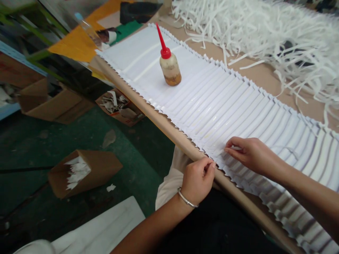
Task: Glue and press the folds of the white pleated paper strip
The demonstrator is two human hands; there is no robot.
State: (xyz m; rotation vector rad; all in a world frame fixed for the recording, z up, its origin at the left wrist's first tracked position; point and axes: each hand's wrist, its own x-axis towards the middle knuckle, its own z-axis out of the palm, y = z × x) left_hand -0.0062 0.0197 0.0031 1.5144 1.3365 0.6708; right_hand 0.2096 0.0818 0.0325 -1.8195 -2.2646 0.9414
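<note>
My left hand (200, 178), with a silver bangle at its wrist, is closed in a pinch at the table's near edge. Its fingertips touch the notched ends of the white strips, and what they hold is hidden. To its right, my right hand (245, 151) pinches what looks like a thin white strip just above the sheet. Beneath both hands lies a long white sheet (127, 58) covered with rows of white strips (212, 102), some with a wet shine. A squeeze bottle (170, 68) with a red nozzle and amber liquid stands upright on the sheet, away from both hands.
A large heap of loose white strips (254, 28) covers the table's far side. Yellow sheets (74, 44) and dark items lie beyond the left end. Below, cardboard boxes (103, 173) with scraps stand on the green floor, near a white stool-like surface (106, 225).
</note>
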